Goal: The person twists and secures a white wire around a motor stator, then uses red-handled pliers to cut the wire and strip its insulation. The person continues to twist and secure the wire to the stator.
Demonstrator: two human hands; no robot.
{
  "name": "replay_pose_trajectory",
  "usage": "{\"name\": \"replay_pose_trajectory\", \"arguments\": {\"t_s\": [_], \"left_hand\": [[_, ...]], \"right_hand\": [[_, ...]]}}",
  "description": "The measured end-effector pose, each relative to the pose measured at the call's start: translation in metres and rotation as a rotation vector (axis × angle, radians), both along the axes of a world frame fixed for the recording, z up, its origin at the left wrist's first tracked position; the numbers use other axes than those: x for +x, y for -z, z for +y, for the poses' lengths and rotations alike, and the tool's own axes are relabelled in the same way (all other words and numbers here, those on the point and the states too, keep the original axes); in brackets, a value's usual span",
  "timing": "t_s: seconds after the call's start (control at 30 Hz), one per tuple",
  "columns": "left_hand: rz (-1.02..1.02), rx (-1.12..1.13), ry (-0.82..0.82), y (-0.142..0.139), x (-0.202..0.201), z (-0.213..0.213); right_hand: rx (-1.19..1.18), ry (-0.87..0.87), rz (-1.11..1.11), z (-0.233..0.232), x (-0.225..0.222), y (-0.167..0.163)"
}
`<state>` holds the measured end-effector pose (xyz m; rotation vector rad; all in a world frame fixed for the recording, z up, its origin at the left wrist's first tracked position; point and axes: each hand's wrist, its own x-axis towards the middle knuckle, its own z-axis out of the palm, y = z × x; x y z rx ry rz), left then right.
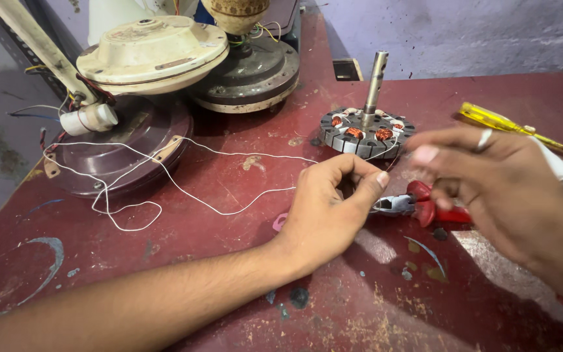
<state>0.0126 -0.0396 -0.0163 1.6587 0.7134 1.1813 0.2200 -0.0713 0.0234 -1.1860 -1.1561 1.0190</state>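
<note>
one thin white wire (184, 195), looped loosely over the worn red table (164, 280) and running to the left hand (330, 208), pinched there between thumb and forefinger just in front of the stator. judged light, limp and springy, prone to kink or tangle; probably slippery under bare skin, so best taken near its free end in a fingertip pinch, close to where it meets the windings. looks easy to snap or nick if tugged hard.

one right hand (496, 182), blurred, fingers loosely curled with thumb toward forefinger; cannot tell whether anything fine sits between them. one ring on a finger.

one stator (366, 130) just beyond both hands, dark laminated ring with several copper coils and one upright steel shaft; judged heavy and rigid, coils fragile, better held by the outer iron ring or shaft.

one pair of red-handled pliers (425, 205) lying between the hands, jaws toward the left hand. one yellow screwdriver (509, 127) behind the right hand. one small pink scrap (280, 221) beside the left wrist.

three fan motor housings at the far left: one cream (151, 52), one dark maroon (125, 150) beneath it, one black-and-cream (249, 72) beside them. one white capacitor (89, 119) with red leads.
</note>
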Motion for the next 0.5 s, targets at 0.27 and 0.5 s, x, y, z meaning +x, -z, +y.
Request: {"name": "replay_pose_trajectory", "arguments": {"t_s": [0.27, 0.5], "left_hand": [[0.036, 0.060, 0.017, 0.000, 0.002, -0.002], [0.089, 0.093, 0.028, -0.002, 0.001, -0.002]], "right_hand": [[-0.086, -0.006, -0.074, -0.002, -0.006, 0.015], [0.046, 0.131, -0.206, 0.001, 0.002, 0.000]]}}
